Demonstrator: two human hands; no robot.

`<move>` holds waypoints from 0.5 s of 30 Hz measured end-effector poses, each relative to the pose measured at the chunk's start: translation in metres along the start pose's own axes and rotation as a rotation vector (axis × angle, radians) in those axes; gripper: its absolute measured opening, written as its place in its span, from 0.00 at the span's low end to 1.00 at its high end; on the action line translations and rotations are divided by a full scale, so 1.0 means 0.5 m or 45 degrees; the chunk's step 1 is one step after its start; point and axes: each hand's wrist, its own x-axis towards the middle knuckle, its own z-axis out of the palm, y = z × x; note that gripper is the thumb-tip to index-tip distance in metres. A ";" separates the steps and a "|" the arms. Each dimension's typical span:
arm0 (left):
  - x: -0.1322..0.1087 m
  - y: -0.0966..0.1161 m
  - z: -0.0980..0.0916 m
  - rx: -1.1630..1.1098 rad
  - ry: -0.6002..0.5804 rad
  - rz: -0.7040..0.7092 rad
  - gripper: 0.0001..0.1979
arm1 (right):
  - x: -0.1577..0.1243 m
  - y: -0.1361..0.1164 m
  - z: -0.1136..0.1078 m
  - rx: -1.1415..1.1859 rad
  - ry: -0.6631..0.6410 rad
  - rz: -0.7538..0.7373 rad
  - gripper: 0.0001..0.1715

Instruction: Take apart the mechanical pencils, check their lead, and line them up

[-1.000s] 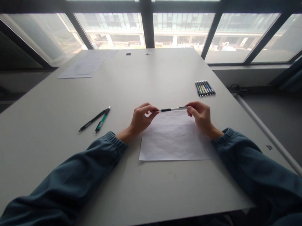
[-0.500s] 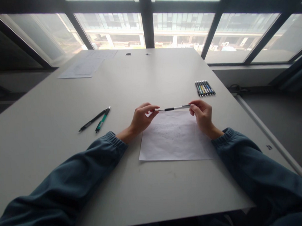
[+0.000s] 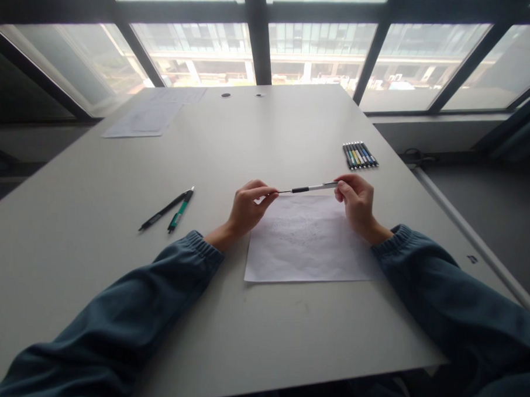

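Table (image 3: 117,174), pen (image 3: 309,189) bridging left grip (image 3: 247,208), right grip (image 3: 357,201)

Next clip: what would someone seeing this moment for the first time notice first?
First, the slim pen, held nearly level by its ends between the left hand and the right hand, above the far edge of a white sheet on the grey table. Next, a neat row of pens lies beyond the right hand, and two dark pens lie off to the left.
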 end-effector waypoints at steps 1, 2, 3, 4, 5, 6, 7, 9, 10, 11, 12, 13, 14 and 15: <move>0.000 0.000 0.000 0.007 0.019 -0.015 0.12 | 0.003 0.003 -0.002 0.012 0.049 -0.003 0.09; 0.000 -0.002 -0.001 0.017 0.033 -0.034 0.12 | 0.006 0.006 -0.004 0.027 0.099 -0.005 0.09; 0.001 -0.003 -0.001 0.029 0.046 -0.053 0.12 | 0.010 0.009 -0.006 0.042 0.147 -0.008 0.09; 0.001 -0.005 -0.001 0.041 0.059 -0.071 0.12 | 0.013 0.011 -0.009 0.057 0.187 -0.011 0.09; 0.002 -0.007 -0.002 0.053 0.072 -0.087 0.12 | 0.017 0.013 -0.010 0.067 0.218 -0.016 0.10; 0.002 -0.009 -0.002 0.061 0.084 -0.100 0.12 | 0.020 0.015 -0.012 0.070 0.239 -0.021 0.11; 0.003 -0.009 -0.003 0.066 0.095 -0.108 0.12 | 0.022 0.017 -0.013 0.064 0.251 -0.023 0.12; 0.004 -0.009 -0.003 0.068 0.109 -0.114 0.13 | 0.026 0.020 -0.014 0.037 0.258 -0.017 0.14; 0.004 -0.008 -0.003 0.066 0.110 -0.114 0.14 | 0.026 0.021 -0.014 0.024 0.257 -0.011 0.14; 0.004 -0.007 -0.003 0.063 0.105 -0.114 0.14 | 0.027 0.022 -0.014 0.016 0.252 -0.005 0.14; 0.004 -0.007 -0.003 0.059 0.093 -0.113 0.14 | 0.027 0.023 -0.014 0.013 0.247 -0.002 0.14; 0.004 -0.008 -0.002 0.056 0.079 -0.114 0.14 | 0.026 0.024 -0.014 0.011 0.239 0.000 0.14; 0.003 -0.009 -0.002 0.055 0.063 -0.115 0.14 | 0.026 0.025 -0.014 0.008 0.231 -0.002 0.14; 0.003 -0.011 -0.001 0.055 0.050 -0.118 0.14 | 0.024 0.025 -0.013 0.000 0.221 -0.005 0.13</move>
